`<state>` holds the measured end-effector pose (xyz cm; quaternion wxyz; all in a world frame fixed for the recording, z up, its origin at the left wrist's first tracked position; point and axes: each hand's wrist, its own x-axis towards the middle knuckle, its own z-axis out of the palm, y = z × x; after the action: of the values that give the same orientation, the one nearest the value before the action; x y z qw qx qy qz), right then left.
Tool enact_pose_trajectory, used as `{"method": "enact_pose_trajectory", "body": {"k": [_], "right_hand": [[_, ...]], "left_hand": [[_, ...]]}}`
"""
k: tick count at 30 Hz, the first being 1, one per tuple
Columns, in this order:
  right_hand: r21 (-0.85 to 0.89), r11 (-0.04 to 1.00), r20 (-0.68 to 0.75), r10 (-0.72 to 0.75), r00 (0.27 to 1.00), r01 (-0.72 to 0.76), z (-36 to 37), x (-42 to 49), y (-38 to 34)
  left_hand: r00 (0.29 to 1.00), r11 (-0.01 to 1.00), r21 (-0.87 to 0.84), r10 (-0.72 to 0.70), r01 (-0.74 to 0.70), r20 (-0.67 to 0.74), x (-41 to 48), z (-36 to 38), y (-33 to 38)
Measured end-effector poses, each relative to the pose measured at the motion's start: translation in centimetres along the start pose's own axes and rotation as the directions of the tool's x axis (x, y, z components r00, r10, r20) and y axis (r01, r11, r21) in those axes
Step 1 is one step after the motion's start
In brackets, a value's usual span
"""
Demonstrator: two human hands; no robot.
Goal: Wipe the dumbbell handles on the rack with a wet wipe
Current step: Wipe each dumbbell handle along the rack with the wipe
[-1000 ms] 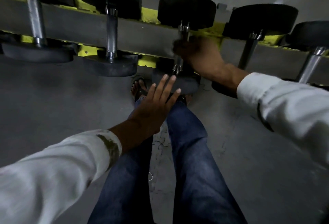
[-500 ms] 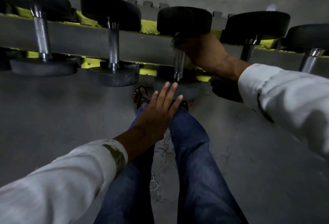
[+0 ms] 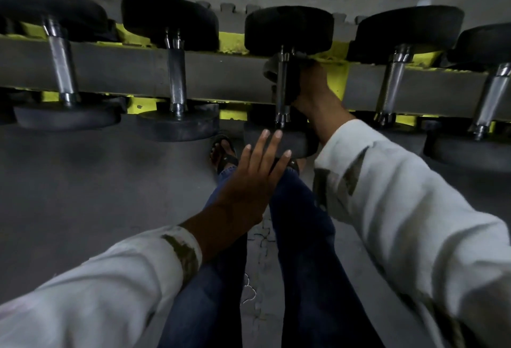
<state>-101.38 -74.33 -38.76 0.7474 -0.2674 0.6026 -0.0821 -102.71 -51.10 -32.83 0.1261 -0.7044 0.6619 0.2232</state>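
Right hand (image 3: pixel 312 90) has slid up the handle (image 3: pixel 282 104) toward the far weight (image 3: pixel 289 29). Left hand (image 3: pixel 254 179) is nearest: open, fingers straight, holding nothing. Beyond it, right hand grips wipe (image 3: pixel 270 69) round that handle, at the middle of the rack (image 3: pixel 221 73). Handle axis runs near-to-far across rack; judged next stroke: back toward body.

Dim, grey light with no visible source. The steel handles (image 3: pixel 177 76) catch faint glints, and the weights cast soft shadows onto the floor (image 3: pixel 83 181). The white sleeves (image 3: pixel 414 223) are brightest and blur toward the lower corners. Wide-angle distortion bows the rack (image 3: pixel 124 71).
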Motion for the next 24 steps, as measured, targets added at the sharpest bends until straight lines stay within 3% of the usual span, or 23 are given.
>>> {"method": "enact_pose_trajectory", "body": {"k": [1, 3, 6, 8, 9, 10, 12, 14, 17, 21, 24], "right_hand": [[0.117, 0.989, 0.044, 0.086, 0.995, -0.091, -0.4, 0.7, -0.3], [0.155, 0.978, 0.089, 0.13, 0.988, -0.142, -0.8, 1.5, -0.4], [0.207, 0.975, 0.053, 0.073, 0.996, -0.083, -0.7, 1.7, 0.8], [-0.005, 0.991, -0.13, -0.13, 0.983, 0.131, -0.8, 1.1, 2.0], [-0.201, 0.944, -0.224, -0.305, 0.926, 0.262, -0.9, 0.6, 2.3], [-0.394, 0.838, -0.265, -0.497, 0.826, 0.378, -1.1, 0.5, 2.8], [-0.689, 0.562, -0.183, -0.746, 0.641, 0.457, -0.8, -0.9, 3.1], [-0.845, 0.274, 0.037, -0.826, 0.562, 0.458, -0.8, -2.0, 3.1], [-0.887, -0.101, 0.368, -0.743, 0.558, 0.451, -2.2, -2.6, 2.0], [-0.703, -0.515, 0.709, -0.562, 0.426, 0.491, -4.7, -1.0, 0.7], [-0.418, -0.642, 0.9, -0.194, 0.391, 0.643, -6.2, -1.8, 0.8]], "left_hand": [[1.0, 1.0, 0.003, -0.001, 0.001, -0.003, 0.0, 0.0, 0.0], [1.0, 1.0, 0.007, 0.011, -0.011, -0.004, -0.1, -0.1, 0.0], [1.0, 0.999, -0.032, 0.007, -0.006, 0.015, -0.1, -0.5, 0.0], [1.0, 0.999, -0.043, 0.009, -0.009, -0.002, -0.1, -0.6, 0.0], [1.0, 0.999, -0.049, 0.01, -0.01, -0.008, -0.1, -0.8, -0.1], [1.0, 0.999, -0.052, 0.014, -0.014, -0.007, -0.1, -0.9, -0.2], [1.0, 0.999, -0.035, 0.03, -0.03, 0.005, 0.0, -1.4, -0.3], [0.999, 0.999, -0.015, 0.036, -0.036, -0.001, -0.1, -1.9, -0.3], [0.998, 0.997, 0.055, 0.058, -0.06, 0.032, -0.5, -1.9, -0.2], [0.998, 0.998, 0.016, 0.054, -0.054, 0.037, -0.3, -1.6, -0.2], [0.993, 0.999, -0.018, 0.053, -0.051, 0.107, -0.2, -1.7, -0.3]]}}
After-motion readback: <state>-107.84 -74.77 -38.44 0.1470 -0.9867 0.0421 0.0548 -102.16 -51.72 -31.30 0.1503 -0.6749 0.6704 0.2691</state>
